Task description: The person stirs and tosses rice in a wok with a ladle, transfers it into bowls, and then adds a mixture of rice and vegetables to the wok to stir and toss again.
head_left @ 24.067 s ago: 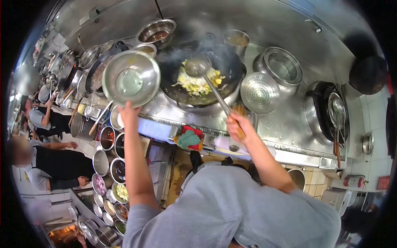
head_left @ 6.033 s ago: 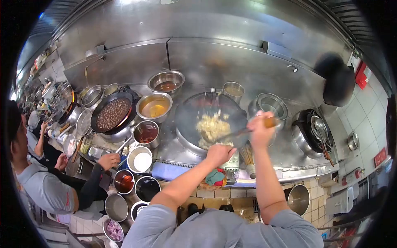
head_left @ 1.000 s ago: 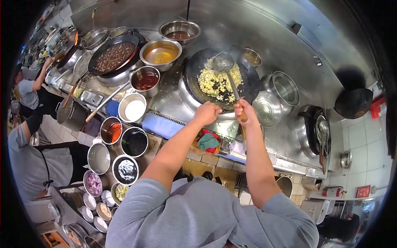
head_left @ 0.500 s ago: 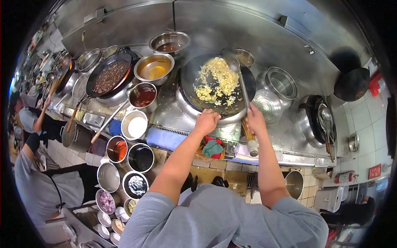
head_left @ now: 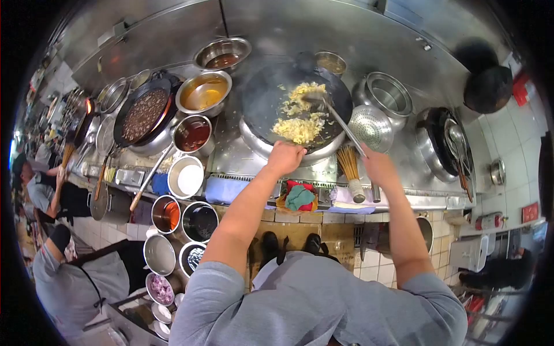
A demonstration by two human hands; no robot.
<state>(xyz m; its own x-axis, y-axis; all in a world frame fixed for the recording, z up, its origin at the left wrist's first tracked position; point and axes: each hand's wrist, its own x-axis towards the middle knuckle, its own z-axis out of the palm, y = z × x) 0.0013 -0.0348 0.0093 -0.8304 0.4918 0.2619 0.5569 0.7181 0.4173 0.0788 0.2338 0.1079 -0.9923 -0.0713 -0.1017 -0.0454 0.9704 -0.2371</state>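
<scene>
A large dark wok (head_left: 258, 101) sits on the burner in front of me. Chopped pale-yellow food, like scrambled egg or fried rice, (head_left: 298, 130) lies in two heaps inside it. My left hand (head_left: 287, 158) is closed on the wok's near edge; the part under the fingers is hidden. In my right hand (head_left: 380, 167) is the long metal handle of a wok ladle (head_left: 344, 124), its blurred head among the food. Just left of that hand, a bamboo brush (head_left: 350, 167) stands by the counter edge. A perforated strainer (head_left: 371, 130) lies right of the wok.
Left of the wok stand bowls of amber liquid (head_left: 203, 94) and dark red sauce (head_left: 193, 135). A second wok (head_left: 145, 114) holds brown contents. Several pots, including a white one (head_left: 186, 176), line my left side. A co-worker (head_left: 86, 262) stands at left. Folded cloths (head_left: 300, 197) lie along the counter front.
The ladle head has come down from the wok's far edge into the food, parting it into two heaps. My right hand has shifted right and slightly down. My left hand stays on the wok.
</scene>
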